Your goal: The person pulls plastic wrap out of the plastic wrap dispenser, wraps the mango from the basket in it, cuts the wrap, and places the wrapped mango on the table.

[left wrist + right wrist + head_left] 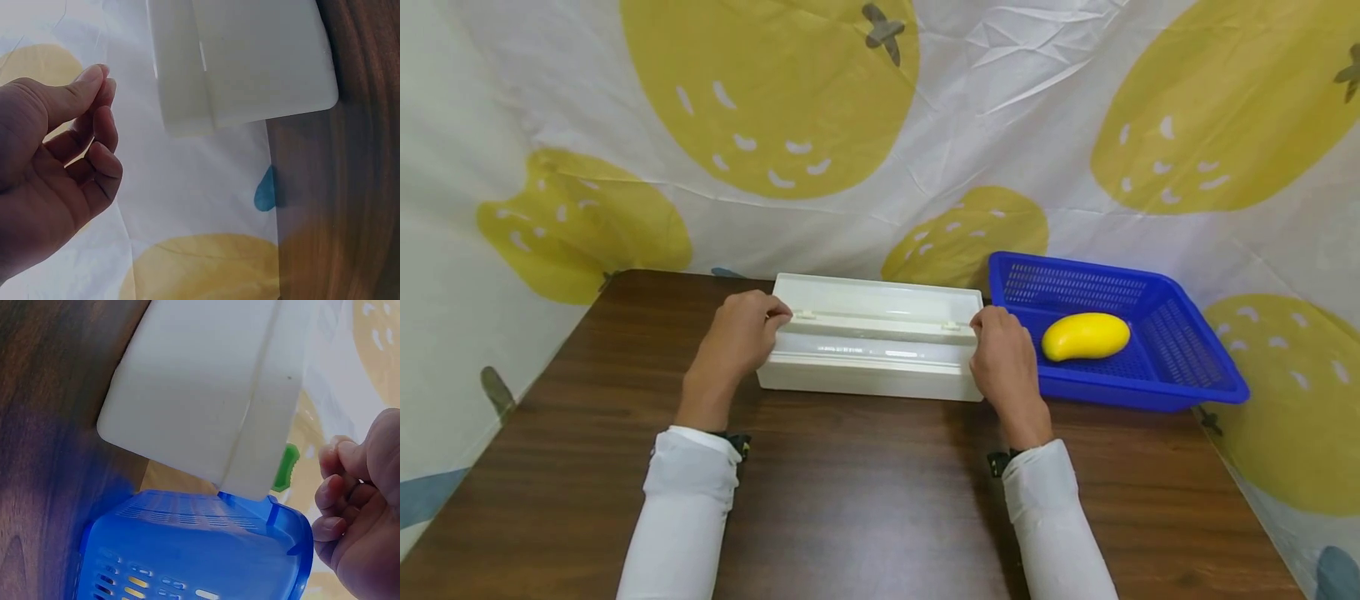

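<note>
A long white plastic-wrap dispenser (868, 383) lies crosswise on the brown table, its lid (880, 296) tilted back. A shiny roll of clear wrap (868, 348) shows inside. At the dispenser's left end, my left hand (737, 333) pinches thumb and forefinger together, raised off the box in the left wrist view; the clear wrap between the hands hardly shows. My right hand (1006, 354) makes the same pinch over the right end, near the basket. In the right wrist view its fingertips (340, 447) also stand apart from the box, other fingers curled.
A blue mesh basket (1217, 371) stands right beside the dispenser, with a yellow mango (1085, 337) in it. Behind the dispenser, in the right wrist view, a green ridged thing (286, 467) shows. A lemon-patterned cloth (1000, 100) hangs along the table's back.
</note>
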The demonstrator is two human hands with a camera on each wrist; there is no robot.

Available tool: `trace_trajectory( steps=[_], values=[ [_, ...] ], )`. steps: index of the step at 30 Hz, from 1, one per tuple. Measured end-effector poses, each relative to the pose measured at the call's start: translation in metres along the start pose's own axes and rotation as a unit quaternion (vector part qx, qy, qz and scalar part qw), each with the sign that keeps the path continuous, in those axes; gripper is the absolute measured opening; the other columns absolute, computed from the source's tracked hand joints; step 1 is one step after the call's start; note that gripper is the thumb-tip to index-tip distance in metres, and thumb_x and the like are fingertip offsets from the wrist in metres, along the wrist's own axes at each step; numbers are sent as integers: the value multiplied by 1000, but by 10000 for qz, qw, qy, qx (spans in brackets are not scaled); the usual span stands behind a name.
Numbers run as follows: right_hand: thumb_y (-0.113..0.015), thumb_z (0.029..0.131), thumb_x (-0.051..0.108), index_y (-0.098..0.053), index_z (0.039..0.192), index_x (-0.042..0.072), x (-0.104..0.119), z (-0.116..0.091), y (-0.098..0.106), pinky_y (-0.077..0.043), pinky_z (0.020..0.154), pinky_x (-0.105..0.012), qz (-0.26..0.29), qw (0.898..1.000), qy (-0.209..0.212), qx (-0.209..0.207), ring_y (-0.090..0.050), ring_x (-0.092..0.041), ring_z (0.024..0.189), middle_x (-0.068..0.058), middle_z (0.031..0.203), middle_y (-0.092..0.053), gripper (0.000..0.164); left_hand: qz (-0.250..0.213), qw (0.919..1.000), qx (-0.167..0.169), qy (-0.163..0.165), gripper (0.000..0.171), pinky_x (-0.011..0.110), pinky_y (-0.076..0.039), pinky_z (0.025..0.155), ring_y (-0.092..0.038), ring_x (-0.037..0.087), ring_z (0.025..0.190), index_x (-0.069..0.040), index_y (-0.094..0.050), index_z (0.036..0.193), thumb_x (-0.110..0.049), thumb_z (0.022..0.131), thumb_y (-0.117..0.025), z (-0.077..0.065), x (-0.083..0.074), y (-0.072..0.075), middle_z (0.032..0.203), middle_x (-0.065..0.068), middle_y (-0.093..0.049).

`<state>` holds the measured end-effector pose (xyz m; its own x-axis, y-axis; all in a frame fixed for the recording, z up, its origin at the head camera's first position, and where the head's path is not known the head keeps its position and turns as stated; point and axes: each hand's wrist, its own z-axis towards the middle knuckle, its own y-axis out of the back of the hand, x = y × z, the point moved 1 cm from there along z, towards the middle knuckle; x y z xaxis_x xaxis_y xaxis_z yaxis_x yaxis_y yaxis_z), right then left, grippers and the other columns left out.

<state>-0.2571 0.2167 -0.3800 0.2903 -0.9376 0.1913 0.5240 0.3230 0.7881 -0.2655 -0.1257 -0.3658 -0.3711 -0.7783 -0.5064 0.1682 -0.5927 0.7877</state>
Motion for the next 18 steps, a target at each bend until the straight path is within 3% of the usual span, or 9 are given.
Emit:
trace_trajectory(
  steps=[4,18],
  values=[
    [-62,86,-6,-66,94,-1,1,-1,4,-53,71,-54,57,9996,52,-257,-59,-39,76,-22,86,-67,10,7,9998,-178,-126,17,53,-55,80,-64,37,92,7,-75,98,-5,95,-62,-1,-2,3,100,26,-72],
    [-63,87,-7,-65,96,-2,3,1,18,-57,75,-51,294,9978,-163,-575,-61,-35,83,-21,92,-67,11,-115,9978,-577,-311,16,56,-54,82,-63,39,92,7,-74,97,-3,94,-63,-6,-8,16,98,26,-72]
  ],
)
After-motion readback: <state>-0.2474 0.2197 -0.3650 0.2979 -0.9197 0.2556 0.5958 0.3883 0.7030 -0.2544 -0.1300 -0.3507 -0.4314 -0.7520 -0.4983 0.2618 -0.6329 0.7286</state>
